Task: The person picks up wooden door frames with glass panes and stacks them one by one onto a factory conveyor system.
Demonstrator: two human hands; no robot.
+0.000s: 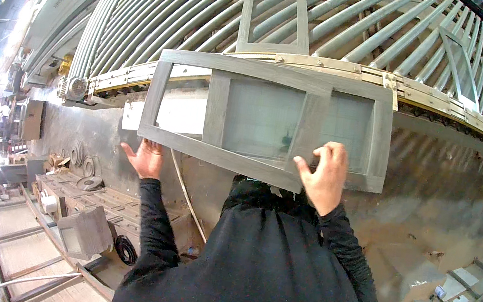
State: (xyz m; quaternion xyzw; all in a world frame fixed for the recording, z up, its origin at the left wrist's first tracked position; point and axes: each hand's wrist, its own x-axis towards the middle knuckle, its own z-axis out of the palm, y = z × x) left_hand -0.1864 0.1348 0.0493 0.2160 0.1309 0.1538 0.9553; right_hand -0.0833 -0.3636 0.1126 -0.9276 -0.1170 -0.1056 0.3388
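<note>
Two grey rectangular frames overlap in front of me beside the roller conveyor. The left one, a grey frame (222, 154), lies over a second grey frame (379, 140), whose opening looks glassy or translucent. My left hand (148, 159) is under the lower left corner of the upper frame, fingertips behind its rail and thumb sticking out to the side. My right hand (326, 179) is at that frame's lower right corner, fingers bent and thumb against the stile. Part of its grip is hidden.
Beyond the frames runs a conveyor of metal rollers (167, 21). Another grey frame (247, 14) lies on it, and a further frame (462, 74) is at the far right. A motor (73, 88) sits at its left end. Behind me on the left, coiled hose (125, 249) lies near boards.
</note>
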